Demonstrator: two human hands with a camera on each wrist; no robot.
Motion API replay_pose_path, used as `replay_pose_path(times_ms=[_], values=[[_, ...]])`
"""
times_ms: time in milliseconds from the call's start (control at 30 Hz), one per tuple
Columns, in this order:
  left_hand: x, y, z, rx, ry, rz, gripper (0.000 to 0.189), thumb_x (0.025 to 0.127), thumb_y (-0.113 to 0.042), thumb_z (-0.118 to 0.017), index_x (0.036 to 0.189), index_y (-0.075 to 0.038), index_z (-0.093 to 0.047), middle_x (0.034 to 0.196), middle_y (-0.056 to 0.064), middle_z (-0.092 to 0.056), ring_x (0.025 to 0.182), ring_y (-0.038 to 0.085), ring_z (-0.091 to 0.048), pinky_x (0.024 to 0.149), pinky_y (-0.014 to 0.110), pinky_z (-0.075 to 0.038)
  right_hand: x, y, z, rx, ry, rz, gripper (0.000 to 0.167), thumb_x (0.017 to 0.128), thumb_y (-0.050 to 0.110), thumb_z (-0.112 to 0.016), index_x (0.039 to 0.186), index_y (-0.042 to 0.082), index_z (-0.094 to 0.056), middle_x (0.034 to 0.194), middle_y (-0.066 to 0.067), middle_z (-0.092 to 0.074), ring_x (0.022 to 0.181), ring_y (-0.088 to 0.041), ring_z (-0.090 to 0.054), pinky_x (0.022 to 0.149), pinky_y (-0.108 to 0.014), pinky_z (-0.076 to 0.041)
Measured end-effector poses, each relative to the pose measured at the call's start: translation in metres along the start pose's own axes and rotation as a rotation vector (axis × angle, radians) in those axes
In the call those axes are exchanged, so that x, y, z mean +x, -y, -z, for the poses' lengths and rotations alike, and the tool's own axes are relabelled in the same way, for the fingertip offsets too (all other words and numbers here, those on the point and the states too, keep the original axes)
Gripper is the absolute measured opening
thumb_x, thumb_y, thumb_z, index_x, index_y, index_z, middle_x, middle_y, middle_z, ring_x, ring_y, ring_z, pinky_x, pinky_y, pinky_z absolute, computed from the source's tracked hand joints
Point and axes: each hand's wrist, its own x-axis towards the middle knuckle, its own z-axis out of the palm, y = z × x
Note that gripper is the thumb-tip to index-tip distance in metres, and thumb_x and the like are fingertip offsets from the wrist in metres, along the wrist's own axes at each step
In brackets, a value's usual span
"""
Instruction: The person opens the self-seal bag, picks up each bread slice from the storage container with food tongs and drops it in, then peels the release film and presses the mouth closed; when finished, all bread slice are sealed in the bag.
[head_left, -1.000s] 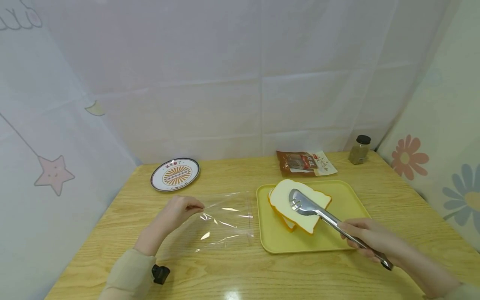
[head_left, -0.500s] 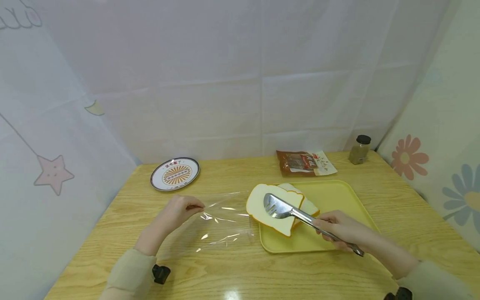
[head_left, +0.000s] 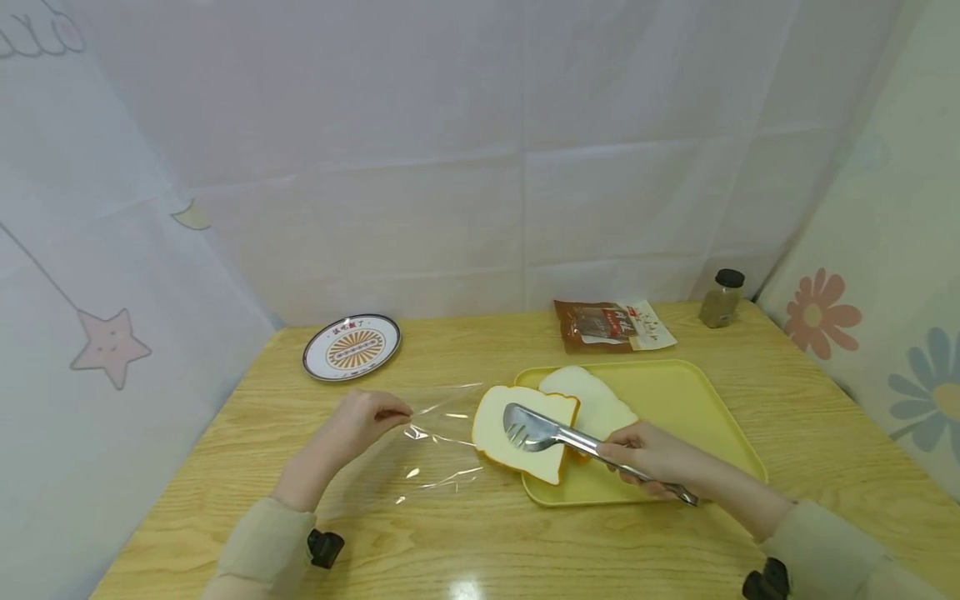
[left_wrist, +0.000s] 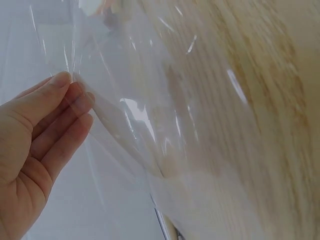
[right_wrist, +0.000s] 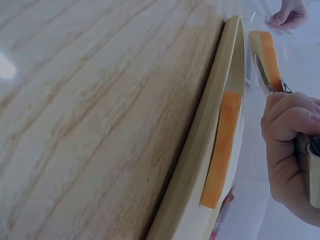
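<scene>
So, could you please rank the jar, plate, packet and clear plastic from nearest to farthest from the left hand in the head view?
1. Clear plastic, held in the left hand.
2. Plate, beyond the hand.
3. Packet, farther right, behind the tray.
4. Jar, back right corner of the table.

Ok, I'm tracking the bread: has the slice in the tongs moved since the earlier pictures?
Yes, left: in the head view, the held slice now juts past the left edge of the yellow tray.

There are two hands (head_left: pixel 363 423) (head_left: pixel 647 457), two bread slices (head_left: pixel 491 427) (head_left: pixel 588 397), and one each of tongs (head_left: pixel 576 441), tray (head_left: pixel 684 408), bag (head_left: pixel 444 454), plate (head_left: pixel 352 347), packet (head_left: pixel 611 325), jar (head_left: pixel 721 305)
</scene>
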Motion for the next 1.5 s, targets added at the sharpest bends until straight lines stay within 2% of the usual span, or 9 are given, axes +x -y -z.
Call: replay_pose_path(times_ms=[500,767,967,1267,1500], values=[[0.000,-0.003,-0.002,-0.010,0.011,-0.015,0.008,0.081,-0.005,-0.072,0.088,-0.007,-0.074,0.084,0.004,-0.073,0.074,0.012,-0.069,0.065,0.018,-0.057,0.025,0.005,0.003,-0.059,0.105,0.043,0.050,0.097,0.036,-0.050,0.092,-0.013,-0.055,0.056,0.003,-0.045,0.035,-0.004,-0.031,0.033,-0.017,-0.029],[0.001,-0.002,-0.004,-0.008,0.020,-0.005,0.008,0.081,-0.006,-0.072,0.088,-0.006,-0.074,0.084,0.004,-0.073,0.074,0.012,-0.069,0.065,0.018,-0.056,0.037,0.008,0.004,0.060,0.177,-0.009,0.048,0.098,0.033,-0.050,0.096,-0.015,-0.054,0.055,0.003,-0.044,0.034,-0.003,-0.031,0.032,-0.016,-0.027],[0.001,-0.001,-0.004,-0.013,0.008,-0.012,0.007,0.080,-0.006,-0.072,0.087,-0.008,-0.074,0.083,0.002,-0.073,0.074,0.011,-0.069,0.065,0.018,-0.056,0.044,0.010,0.004,0.064,0.235,0.004,0.046,0.098,0.031,-0.050,0.092,-0.014,-0.054,0.055,0.003,-0.043,0.035,-0.003,-0.031,0.032,-0.016,-0.028],[0.001,-0.003,-0.004,-0.033,-0.003,-0.022,0.007,0.080,-0.005,-0.072,0.086,-0.007,-0.075,0.084,0.003,-0.074,0.076,0.013,-0.070,0.067,0.021,-0.057,0.053,0.013,-0.004,0.033,0.210,-0.007,0.047,0.095,0.033,-0.055,0.095,-0.014,-0.059,0.054,0.002,-0.046,0.034,-0.004,-0.031,0.032,-0.017,-0.028],[0.001,-0.005,-0.004,-0.041,-0.018,-0.025,0.007,0.080,-0.003,-0.072,0.085,-0.007,-0.074,0.083,0.003,-0.073,0.075,0.013,-0.069,0.066,0.021,-0.057,0.062,0.017,-0.011,0.050,0.217,-0.002,0.042,0.096,0.029,-0.054,0.094,-0.013,-0.059,0.054,0.001,-0.046,0.034,-0.005,-0.031,0.032,-0.018,-0.028]])
